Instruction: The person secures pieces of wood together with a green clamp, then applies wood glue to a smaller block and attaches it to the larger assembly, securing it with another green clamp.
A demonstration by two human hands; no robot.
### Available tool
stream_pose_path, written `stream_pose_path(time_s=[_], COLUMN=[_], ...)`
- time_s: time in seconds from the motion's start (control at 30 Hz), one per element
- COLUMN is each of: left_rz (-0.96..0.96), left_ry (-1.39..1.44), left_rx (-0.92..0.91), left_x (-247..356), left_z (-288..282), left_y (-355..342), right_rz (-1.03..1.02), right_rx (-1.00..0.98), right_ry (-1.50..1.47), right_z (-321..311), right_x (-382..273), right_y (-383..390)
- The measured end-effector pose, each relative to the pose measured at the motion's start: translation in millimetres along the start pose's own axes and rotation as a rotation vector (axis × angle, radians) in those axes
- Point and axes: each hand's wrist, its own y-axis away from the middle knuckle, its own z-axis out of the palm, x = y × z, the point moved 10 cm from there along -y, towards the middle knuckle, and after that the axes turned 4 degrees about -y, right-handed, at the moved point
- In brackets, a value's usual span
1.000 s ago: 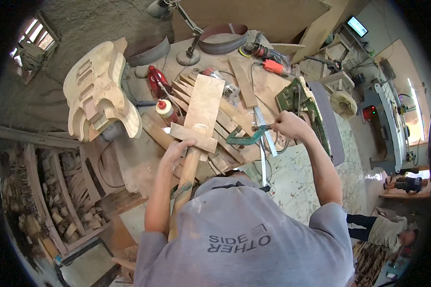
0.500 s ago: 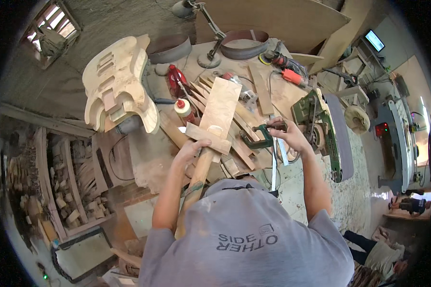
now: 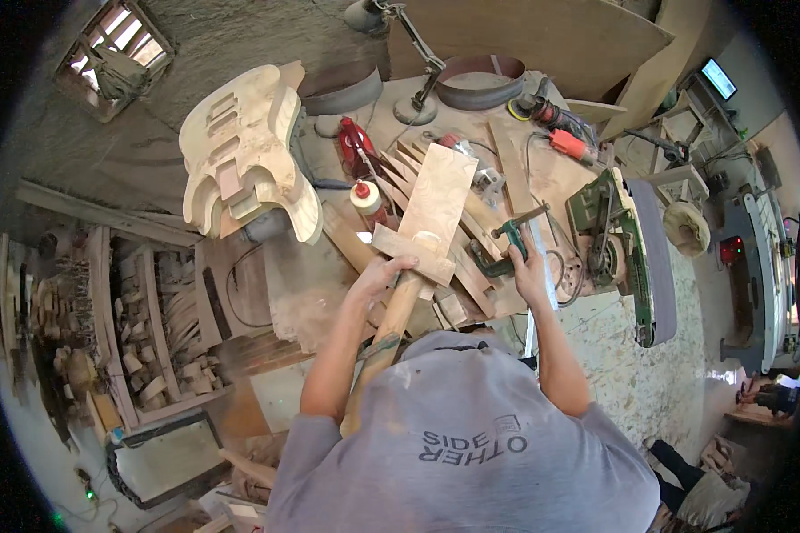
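My left hand [image 3: 387, 274] grips the near end of a short wooden block [image 3: 415, 255], which lies crosswise over a flat pale board [image 3: 441, 191]. The board's near end meets a long rounded wooden neck [image 3: 384, 333] that runs back toward my body. My right hand [image 3: 528, 271] is closed around a green C-clamp [image 3: 504, 250], held to the right of the block and apart from it. The clamp's screw handle points up and right. Part of its frame is hidden by my fingers.
Beyond the board lie wood strips [image 3: 400, 173], a glue bottle [image 3: 367, 197] and a red bottle [image 3: 356, 147]. Stacked guitar bodies [image 3: 240, 147] stand at the left. A desk lamp [image 3: 415, 110], an orange-and-black power tool [image 3: 564, 133] and a green belt sander [image 3: 627, 258] are farther right.
My right hand has turned the clamp, so its screw handle now points up and right. The whole view has shifted slightly. My left hand stays on the wooden block.
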Motion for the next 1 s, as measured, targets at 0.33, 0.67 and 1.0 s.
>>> stream_pose_path(time_s=[0.33,0.67,1.0], left_rz=[0.004,0.007,-0.009], left_ry=[0.019,-0.023,-0.018], left_rx=[0.061,0.047,0.005], left_x=[5.3,3.2,5.6], left_z=[-5.7,-9.1,-1.3], left_y=[8.0,0.9,2.7], right_rz=[0.023,-0.219,-0.293], right_rx=[-0.374,-0.471,-0.533], right_ry=[0.111,0.145,0.265], right_z=[65.0,104.6,105.0], right_x=[-80.6,-115.4,-127.1], right_y=[20.8,18.0,19.6])
